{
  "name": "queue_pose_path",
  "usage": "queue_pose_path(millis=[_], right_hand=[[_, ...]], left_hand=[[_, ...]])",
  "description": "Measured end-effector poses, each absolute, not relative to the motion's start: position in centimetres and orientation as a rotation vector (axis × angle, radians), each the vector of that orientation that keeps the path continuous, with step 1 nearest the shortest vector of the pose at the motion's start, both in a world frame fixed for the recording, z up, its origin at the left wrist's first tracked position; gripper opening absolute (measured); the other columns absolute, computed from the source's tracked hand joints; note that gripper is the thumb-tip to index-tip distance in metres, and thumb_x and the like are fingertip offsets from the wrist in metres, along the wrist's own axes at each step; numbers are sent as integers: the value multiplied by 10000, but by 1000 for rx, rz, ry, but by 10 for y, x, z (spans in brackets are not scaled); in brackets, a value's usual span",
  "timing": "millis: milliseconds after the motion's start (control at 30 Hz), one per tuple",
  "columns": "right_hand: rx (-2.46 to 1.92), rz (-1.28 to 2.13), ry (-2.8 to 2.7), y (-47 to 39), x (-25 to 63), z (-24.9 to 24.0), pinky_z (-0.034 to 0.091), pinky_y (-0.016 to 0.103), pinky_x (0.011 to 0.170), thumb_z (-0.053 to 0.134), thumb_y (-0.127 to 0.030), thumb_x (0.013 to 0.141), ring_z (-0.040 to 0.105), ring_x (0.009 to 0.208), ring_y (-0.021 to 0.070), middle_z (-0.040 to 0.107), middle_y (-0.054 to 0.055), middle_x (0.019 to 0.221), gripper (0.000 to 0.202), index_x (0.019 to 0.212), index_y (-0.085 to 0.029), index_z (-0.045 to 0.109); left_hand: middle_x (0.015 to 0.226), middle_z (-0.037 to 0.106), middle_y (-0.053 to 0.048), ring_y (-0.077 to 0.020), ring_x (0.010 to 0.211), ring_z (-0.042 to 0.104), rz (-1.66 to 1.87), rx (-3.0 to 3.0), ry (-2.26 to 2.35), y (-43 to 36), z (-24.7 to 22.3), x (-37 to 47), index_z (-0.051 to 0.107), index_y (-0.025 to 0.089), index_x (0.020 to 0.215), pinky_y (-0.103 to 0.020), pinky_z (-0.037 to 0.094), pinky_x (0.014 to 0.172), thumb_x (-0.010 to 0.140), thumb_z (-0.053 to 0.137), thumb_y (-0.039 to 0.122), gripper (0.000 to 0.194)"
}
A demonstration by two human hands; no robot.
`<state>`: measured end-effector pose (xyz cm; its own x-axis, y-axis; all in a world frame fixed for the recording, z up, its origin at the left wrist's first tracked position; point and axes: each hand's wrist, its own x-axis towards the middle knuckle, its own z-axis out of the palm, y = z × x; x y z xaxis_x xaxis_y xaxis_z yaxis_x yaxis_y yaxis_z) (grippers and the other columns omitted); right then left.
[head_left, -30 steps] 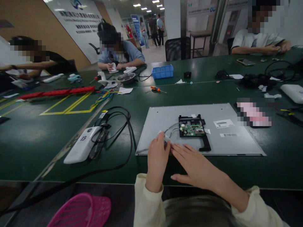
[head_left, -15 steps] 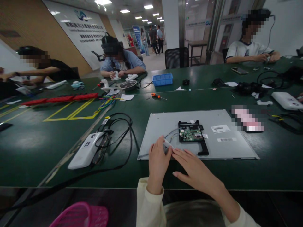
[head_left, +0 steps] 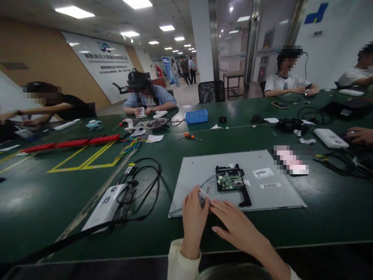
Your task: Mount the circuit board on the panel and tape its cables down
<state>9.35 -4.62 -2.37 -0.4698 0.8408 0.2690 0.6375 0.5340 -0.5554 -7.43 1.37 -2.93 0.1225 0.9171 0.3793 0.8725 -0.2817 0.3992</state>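
A flat grey metal panel (head_left: 204,167) lies on the green table. On it rests a black bracket (head_left: 246,197) around a green circuit board (head_left: 230,181), with thin grey cables (head_left: 210,179) running left from it. Over the panel's front left part, my left hand (head_left: 194,214) is closed on a small whitish piece (head_left: 203,193), held between thumb and fingers. My right hand (head_left: 236,222) has its fingers stretched out, their tips touching near that piece and my left thumb. Two labels (head_left: 263,173) are stuck on the panel's right side.
A white power bank (head_left: 106,206) with looped black cables (head_left: 159,175) lies at left, a pink phone (head_left: 291,160) at right. Further back are an orange screwdriver (head_left: 189,135), a blue basket (head_left: 196,116) and a red strip (head_left: 71,143). Several people sit around the table.
The camera view has tilted up and shifted slightly right, so the table items appear lower. Both hands keep nearly the same pose at the small piece. Another person's hand now shows at the right edge.
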Motion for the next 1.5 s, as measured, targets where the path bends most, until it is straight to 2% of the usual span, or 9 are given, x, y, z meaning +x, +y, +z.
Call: queue_pose_path(millis=[333,800,1100,1333,1500], right_hand=[[-1210,553,-2240,-45,92,-20,300,423,1163,529,-333,910,398,1360,210,445,81,1473,523,1404,-185,443],[-1212,472,-2272,-43,87,-30,340,466,1139,509,-331,918,413,1348,235,476,91,1447,485,1372,-165,473],[-1217,462,-2235,-45,89,-24,356,468,1121,528,-278,898,441,1325,237,502,106,1422,483,1366,-171,479],[-1221,479,-2175,-46,93,-18,358,422,1110,571,-328,874,464,1299,215,541,104,1382,488,1335,-179,514],[-1214,467,-2167,-46,96,-17,357,438,1098,571,-345,874,480,1285,222,558,119,1360,457,1298,-178,547]], left_hand=[[1151,630,-111,-280,1086,594,947,2278,1833,19,-33,-76,512,169,1188,-468,470,947,865,503,270,338],[1175,618,-117,-265,1116,581,923,2195,1829,19,-29,-76,505,168,1200,-466,463,967,880,496,266,334],[1173,605,-125,-266,1127,563,895,2206,1819,18,-29,-73,499,156,1197,-457,454,965,883,498,239,325],[1082,631,-129,-274,1034,603,934,2255,1809,18,-30,-71,509,141,1160,-449,473,917,868,517,242,309],[1086,627,-143,-284,1042,594,927,2263,1809,20,-31,-69,510,125,1164,-452,470,913,865,522,242,321]])
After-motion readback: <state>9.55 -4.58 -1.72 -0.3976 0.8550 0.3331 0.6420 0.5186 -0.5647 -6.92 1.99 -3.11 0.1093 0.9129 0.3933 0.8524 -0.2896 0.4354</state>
